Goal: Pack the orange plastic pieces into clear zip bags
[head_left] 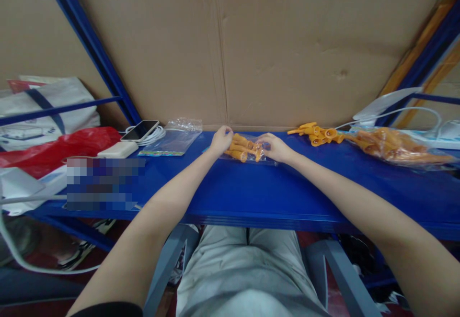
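A small clear plastic bag [268,160] filled with several orange plastic parts [241,147] lies on the blue shelf [251,192] in front of me. My left hand [221,141] pinches the bag's left end. My right hand [275,147] grips its right end. Both hands rest on the shelf surface close to the cardboard back wall.
Loose orange parts [316,134] and a large clear bag of them [395,147] lie to the right, with white cables [395,113] behind. To the left are empty clear bags [172,137], a phone [140,130], a white charger [118,150] and a red bag [61,150].
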{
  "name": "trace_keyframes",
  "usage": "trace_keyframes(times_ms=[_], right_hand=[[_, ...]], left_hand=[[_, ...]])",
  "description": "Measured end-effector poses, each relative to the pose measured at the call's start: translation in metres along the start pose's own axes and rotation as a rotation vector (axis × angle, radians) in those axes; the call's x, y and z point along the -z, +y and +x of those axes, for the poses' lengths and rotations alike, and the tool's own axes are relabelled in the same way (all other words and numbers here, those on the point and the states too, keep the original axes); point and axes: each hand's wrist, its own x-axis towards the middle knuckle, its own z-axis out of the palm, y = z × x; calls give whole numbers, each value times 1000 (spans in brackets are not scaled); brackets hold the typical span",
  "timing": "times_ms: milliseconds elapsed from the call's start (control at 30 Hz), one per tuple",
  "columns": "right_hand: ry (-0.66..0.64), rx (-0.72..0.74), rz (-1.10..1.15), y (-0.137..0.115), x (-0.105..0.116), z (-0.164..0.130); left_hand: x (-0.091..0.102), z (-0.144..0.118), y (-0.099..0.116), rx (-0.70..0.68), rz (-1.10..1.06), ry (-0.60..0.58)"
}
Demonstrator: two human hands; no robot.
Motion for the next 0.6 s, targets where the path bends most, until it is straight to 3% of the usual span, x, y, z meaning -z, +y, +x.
trace_keyframes(times_ms=[100, 233, 367, 600], right_hand=[[-81, -124, -179, -11, 5, -1], [-220, -315, -230, -22, 11, -1], [-191, -443, -21, -26, 14, 0], [-13, -804, 466, -30, 18, 2]], left_hand=[[8, 4, -7, 186, 85, -8], [13, 7, -12, 250, 94, 20], [13, 8, -11, 232, 76, 19], [15, 9, -13, 250, -65, 8]])
